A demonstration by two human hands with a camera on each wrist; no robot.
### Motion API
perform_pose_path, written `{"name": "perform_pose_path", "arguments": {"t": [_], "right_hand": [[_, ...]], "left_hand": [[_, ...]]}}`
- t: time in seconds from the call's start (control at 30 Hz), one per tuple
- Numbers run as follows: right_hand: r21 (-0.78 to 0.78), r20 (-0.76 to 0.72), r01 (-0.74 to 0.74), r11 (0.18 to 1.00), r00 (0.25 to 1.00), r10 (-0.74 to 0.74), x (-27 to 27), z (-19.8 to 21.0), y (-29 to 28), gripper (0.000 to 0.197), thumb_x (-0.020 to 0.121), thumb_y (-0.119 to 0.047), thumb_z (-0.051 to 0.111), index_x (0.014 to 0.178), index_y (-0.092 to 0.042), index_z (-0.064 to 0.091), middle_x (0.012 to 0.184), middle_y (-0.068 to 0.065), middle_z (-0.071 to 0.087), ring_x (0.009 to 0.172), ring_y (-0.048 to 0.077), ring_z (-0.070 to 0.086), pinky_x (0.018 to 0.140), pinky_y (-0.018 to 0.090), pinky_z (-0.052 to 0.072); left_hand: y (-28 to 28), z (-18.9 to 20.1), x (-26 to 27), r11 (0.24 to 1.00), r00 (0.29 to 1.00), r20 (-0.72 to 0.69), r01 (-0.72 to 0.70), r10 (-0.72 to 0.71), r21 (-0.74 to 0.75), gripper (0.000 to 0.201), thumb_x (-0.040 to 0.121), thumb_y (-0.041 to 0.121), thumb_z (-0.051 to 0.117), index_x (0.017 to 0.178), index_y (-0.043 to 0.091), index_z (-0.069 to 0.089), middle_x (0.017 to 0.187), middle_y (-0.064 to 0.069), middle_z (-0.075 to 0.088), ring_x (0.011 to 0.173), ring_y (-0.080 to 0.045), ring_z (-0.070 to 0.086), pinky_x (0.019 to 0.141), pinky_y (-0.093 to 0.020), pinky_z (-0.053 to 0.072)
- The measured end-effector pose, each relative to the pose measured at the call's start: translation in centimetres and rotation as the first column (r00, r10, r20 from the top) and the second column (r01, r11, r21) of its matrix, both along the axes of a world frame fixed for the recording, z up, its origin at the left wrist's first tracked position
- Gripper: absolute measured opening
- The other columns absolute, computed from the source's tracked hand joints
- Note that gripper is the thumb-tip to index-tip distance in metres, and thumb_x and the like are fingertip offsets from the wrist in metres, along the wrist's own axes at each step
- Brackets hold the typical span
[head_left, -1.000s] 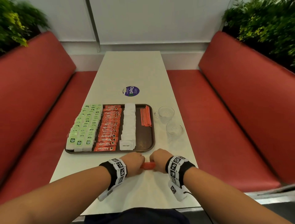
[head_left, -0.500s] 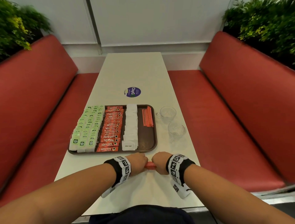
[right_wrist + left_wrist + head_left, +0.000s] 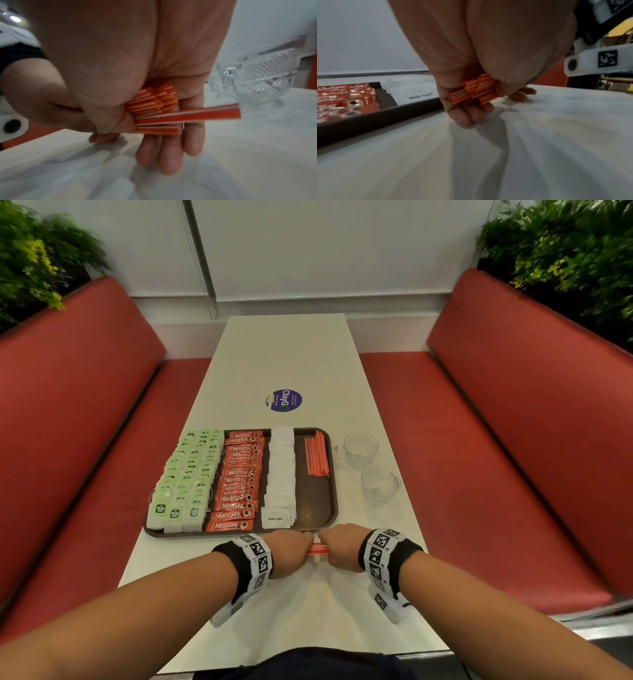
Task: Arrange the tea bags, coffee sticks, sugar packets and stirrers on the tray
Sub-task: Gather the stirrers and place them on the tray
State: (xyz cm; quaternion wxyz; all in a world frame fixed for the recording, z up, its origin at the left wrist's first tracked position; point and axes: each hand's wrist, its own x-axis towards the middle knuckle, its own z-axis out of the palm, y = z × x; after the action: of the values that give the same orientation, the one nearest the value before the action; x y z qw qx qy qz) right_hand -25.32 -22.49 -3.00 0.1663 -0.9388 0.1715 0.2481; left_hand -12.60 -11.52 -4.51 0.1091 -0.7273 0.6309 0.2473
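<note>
I am reading "NESCAFE CLASSIC" on the red coffee sticks (image 3: 236, 491). "White Sugar" is showing on the front sugar packet (image 3: 275, 518), and "ClayG" on the round table sticker (image 3: 284, 400).

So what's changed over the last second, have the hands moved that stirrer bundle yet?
Barely. Both hands have drawn closer together on the stirrer bundle, so less of it shows between them; the left hand and right hand grip its ends as before, on the table just short of the tray. The rows on the tray and the two glass cups are unchanged.
</note>
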Motion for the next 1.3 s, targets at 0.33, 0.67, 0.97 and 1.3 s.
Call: {"name": "perform_pose_path", "arguments": {"t": [0.33, 0.67, 0.97, 1.3], "right_hand": [[0.198, 0.304, 0.042, 0.979, 0.947, -0.102, 0.9, 3.2, -2.9, 0.029, 0.084, -0.038, 0.077, 0.097, -0.021, 0.056, 0.087, -0.006, 0.059, 0.075, 0.013, 0.053, 0.068, 0.027, 0.042], [0.629, 0.422, 0.273, 0.728, 0.666, -0.614, 2.6, 4.4, -3.8, 0.041, 0.103, -0.052, 0.038, 0.091, -0.019, 0.060, 0.077, 0.011, 0.069, 0.058, 0.023, 0.069, 0.060, 0.039, 0.058], [0.487, 0.461, 0.308, 0.817, 0.704, -0.540, 4.3, 4.4, -3.9, 0.051, 0.101, -0.040, 0.053, 0.064, -0.006, 0.061, 0.055, 0.002, 0.052, 0.047, 0.010, 0.043, 0.052, 0.027, 0.037], [0.717, 0.391, 0.356, 0.599, 0.506, -0.769, 5.2, 3.9, -5.2, 0.045, 0.097, -0.038, 0.061, 0.063, -0.009, 0.056, 0.047, -0.003, 0.041, 0.040, 0.013, 0.038, 0.046, 0.027, 0.033]], "left_hand": [[-0.3, 3.4, 2.9, 0.985, 1.000, 0.020, -0.012, 0.016, -0.171, 0.039, 0.100, 0.055, 0.045, 0.114, 0.020, 0.057, 0.099, -0.009, 0.067, 0.087, -0.027, 0.064, 0.074, -0.034, 0.047], [-2.1, 5.8, 4.2, 0.948, 0.987, 0.135, -0.046, 0.092, -0.315, 0.031, 0.102, 0.044, 0.045, 0.114, 0.017, 0.052, 0.098, -0.009, 0.067, 0.081, -0.027, 0.062, 0.068, -0.035, 0.045], [-3.3, 6.8, 4.4, 0.897, 0.980, -0.022, -0.192, 0.200, -0.398, 0.042, 0.086, 0.059, 0.064, 0.105, 0.025, 0.048, 0.093, 0.002, 0.063, 0.080, -0.018, 0.061, 0.066, -0.029, 0.047], [-2.6, 9.1, 8.0, 0.731, 0.903, -0.363, -0.406, 0.228, -0.549, 0.049, 0.084, 0.074, 0.052, 0.114, 0.035, 0.054, 0.099, 0.020, 0.061, 0.087, -0.001, 0.060, 0.077, -0.028, 0.053]]}}
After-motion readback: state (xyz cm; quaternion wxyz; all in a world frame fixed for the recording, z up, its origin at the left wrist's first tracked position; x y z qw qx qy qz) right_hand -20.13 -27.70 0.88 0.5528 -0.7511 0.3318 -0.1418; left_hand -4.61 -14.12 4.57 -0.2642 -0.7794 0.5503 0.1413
